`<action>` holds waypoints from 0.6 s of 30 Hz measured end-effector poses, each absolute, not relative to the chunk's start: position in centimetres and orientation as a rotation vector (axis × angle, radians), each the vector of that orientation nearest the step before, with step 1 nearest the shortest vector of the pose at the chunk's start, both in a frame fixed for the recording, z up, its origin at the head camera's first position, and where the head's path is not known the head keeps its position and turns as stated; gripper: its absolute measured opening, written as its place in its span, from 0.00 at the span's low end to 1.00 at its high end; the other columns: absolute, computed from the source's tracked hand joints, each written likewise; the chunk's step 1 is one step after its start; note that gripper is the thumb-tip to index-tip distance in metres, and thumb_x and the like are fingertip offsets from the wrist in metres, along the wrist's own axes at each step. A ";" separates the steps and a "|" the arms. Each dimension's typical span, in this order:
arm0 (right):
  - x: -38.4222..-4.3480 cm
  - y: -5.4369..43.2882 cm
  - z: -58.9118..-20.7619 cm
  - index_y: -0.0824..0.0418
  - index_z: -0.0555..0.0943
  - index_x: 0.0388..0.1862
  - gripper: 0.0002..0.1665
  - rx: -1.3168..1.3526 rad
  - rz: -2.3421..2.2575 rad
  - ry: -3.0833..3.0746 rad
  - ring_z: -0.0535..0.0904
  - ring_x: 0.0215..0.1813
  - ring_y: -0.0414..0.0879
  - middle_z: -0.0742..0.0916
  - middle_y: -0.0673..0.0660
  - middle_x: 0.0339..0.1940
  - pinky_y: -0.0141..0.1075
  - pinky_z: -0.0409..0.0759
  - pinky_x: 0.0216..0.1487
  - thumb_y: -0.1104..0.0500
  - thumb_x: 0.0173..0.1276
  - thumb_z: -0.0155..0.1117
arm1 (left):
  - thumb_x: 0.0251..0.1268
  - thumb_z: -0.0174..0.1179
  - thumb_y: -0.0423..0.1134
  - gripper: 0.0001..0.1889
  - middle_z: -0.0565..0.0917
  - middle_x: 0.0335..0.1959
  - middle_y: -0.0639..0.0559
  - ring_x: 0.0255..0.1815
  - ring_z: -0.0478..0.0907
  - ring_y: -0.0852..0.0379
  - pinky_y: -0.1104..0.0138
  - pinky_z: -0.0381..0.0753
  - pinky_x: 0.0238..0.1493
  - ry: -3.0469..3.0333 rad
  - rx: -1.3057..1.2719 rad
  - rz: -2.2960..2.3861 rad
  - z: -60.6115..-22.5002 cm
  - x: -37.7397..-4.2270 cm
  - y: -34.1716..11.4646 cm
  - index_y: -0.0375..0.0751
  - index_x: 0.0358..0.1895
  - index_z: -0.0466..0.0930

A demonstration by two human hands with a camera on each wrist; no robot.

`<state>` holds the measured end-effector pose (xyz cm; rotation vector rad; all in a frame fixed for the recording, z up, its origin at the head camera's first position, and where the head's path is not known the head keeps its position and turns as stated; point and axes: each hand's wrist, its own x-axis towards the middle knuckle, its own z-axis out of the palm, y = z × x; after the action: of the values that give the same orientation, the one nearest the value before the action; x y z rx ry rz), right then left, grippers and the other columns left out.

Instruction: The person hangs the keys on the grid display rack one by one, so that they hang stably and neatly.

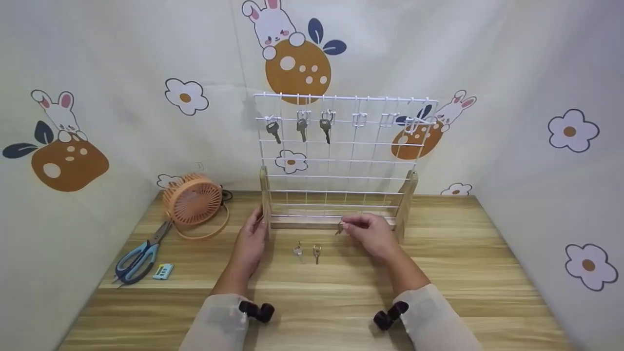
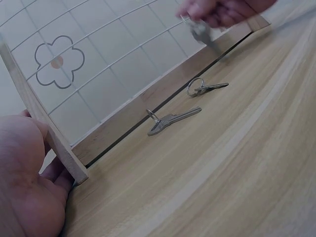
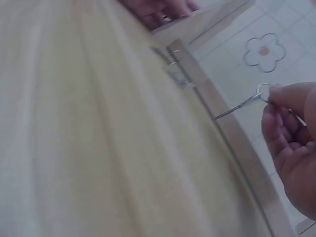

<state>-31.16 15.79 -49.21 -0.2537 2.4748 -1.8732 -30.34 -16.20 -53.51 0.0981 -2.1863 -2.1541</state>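
Observation:
A white wire grid rack with wooden side posts stands at the back of the table. Three keys hang on hooks along its upper part, one of them a dark key. My left hand grips the base of the left wooden post, some fingers hidden behind it. In front of the rack's lower bar, my right hand pinches the ring of a key between thumb and finger, its blade pointing down. Two more keys with rings, a key and another key, lie on the table between my hands.
Several white hooks on the rack's upper right carry no keys. To the left are an orange fan, blue-handled scissors and a small light-blue item. A patterned curtain surrounds the wooden table.

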 end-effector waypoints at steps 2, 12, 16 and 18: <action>-30.9 15.9 -47.7 0.66 0.91 0.52 0.12 -0.209 -2.071 2.387 0.89 0.42 0.41 0.94 0.55 0.43 0.32 0.91 0.46 0.65 0.71 0.75 | 0.90 0.48 0.46 0.29 0.61 0.88 0.47 0.89 0.56 0.45 0.50 0.59 0.89 -2.199 0.098 -2.137 -53.5 -30.4 -16.2 0.53 0.87 0.58; -29.3 15.3 -37.6 0.68 0.90 0.48 0.10 -0.315 -2.687 1.989 0.89 0.39 0.43 0.92 0.54 0.39 0.33 0.93 0.46 0.74 0.73 0.67 | 0.90 0.48 0.46 0.29 0.60 0.88 0.50 0.89 0.57 0.47 0.52 0.58 0.89 -2.217 0.122 -2.122 -53.6 -30.6 -16.4 0.57 0.87 0.58; -29.3 15.0 -33.3 0.62 0.90 0.48 0.09 -0.322 -2.798 1.880 0.88 0.40 0.44 0.90 0.54 0.41 0.31 0.92 0.46 0.70 0.74 0.69 | 0.90 0.48 0.47 0.28 0.60 0.88 0.52 0.89 0.56 0.46 0.51 0.57 0.90 -2.228 0.130 -2.128 -53.5 -30.5 -16.3 0.61 0.86 0.59; -29.6 14.7 -31.6 0.60 0.91 0.48 0.09 -0.342 -2.834 1.848 0.87 0.40 0.44 0.89 0.54 0.42 0.31 0.92 0.46 0.69 0.75 0.70 | 0.89 0.48 0.48 0.28 0.60 0.88 0.52 0.89 0.56 0.46 0.51 0.57 0.90 -2.230 0.139 -2.133 -53.5 -30.4 -16.3 0.62 0.86 0.59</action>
<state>-29.61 14.71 -31.57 -0.3418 1.8478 -2.8336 -30.42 -16.29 -53.48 0.1389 -2.2298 -2.1332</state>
